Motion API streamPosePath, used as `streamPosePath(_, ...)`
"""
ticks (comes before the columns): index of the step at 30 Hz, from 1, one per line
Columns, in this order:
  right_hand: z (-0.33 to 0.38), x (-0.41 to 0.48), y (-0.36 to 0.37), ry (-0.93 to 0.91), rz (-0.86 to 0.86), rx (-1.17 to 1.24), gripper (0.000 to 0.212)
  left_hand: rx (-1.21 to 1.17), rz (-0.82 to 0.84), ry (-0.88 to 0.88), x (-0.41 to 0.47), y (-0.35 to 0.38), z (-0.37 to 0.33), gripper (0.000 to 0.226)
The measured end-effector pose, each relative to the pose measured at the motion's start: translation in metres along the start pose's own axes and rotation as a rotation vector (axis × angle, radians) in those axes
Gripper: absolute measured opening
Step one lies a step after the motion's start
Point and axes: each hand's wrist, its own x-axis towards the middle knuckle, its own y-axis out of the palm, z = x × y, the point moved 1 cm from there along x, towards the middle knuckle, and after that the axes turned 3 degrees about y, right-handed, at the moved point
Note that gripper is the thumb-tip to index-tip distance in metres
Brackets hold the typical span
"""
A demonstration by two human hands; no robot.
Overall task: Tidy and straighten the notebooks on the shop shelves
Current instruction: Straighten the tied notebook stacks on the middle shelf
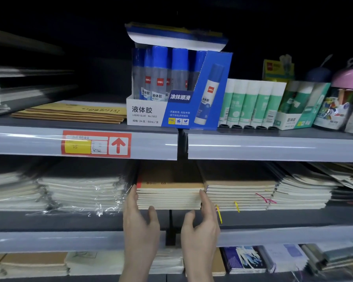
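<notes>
Fingers (133, 195) of the left hand (140, 226) and right hand (201, 224) lie straight, uncurled, pressing opposite sides of the kraft notebook stack (169, 197), directly below the liquid glue box (151, 112).

The top shelf (273, 147) is carrying, from the left, grey stacks (18, 92), a flat pile of brown notebooks (73, 113), a blue glue box (171, 110) standing across the joint between the two boards, a tray of green glue sticks (251, 104) just beside it, and a second green box (302, 110). The middle shelf (69, 220) is holding wrapped packs (80, 192) at the left, then a kraft stack (169, 195), a second kraft stack (240, 195) touching it, and a pale stack (302, 192); loose notebooks (346, 176) are lying askew at the far right. The bottom shelf (90, 279) is showing only partly, with flat notebooks (33, 263) lying along it, a dark blue one (245, 259) among them.
</notes>
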Motion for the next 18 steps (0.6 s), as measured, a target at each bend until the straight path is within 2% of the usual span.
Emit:
streamPosePath(6,0.010,0.004,0.000,-0.147,0.030,-0.095,0.048,0.000,-0.008,0.042,-0.012,0.004,0.002,0.069)
streamPosePath(10,0.018,0.010,0.008,-0.254,0.200,-0.163,0.044,-0.026,-0.032,-0.043,-0.017,0.008,0.014,0.068)
streamPosePath(18,0.049,0.039,0.037,-0.526,0.605,-0.329,0.032,0.025,0.002,-0.040,-0.010,0.003,0.012,0.071)
